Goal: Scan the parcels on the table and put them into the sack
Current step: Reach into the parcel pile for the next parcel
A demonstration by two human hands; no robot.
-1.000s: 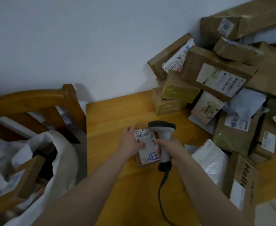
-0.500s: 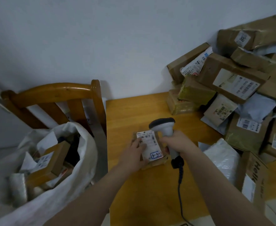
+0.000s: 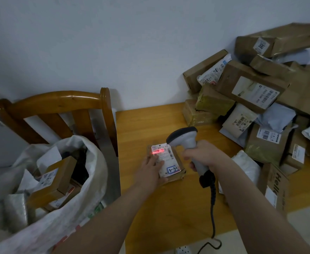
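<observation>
Gripping the scanner [image 3: 185, 138] in my right hand [image 3: 203, 154], its red line [image 3: 157, 152] on the label [image 3: 168, 162], I pressed one small parcel [image 3: 178, 174] to the tabletop [image 3: 150, 121] under the straight fingers of my left hand [image 3: 150, 169]; some parcels lay in the sack [image 3: 93, 182], while a large pile [image 3: 256, 92] waited.

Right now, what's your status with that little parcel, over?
Left hand flat on small brown labelled parcel. Right hand grips grey handheld scanner, red beam on parcel. White woven sack open at left, unobstructed.

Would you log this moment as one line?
scanning; left hand rests on small brown cardboard parcel; right hand grips grey handheld scanner; red beam on white label
</observation>
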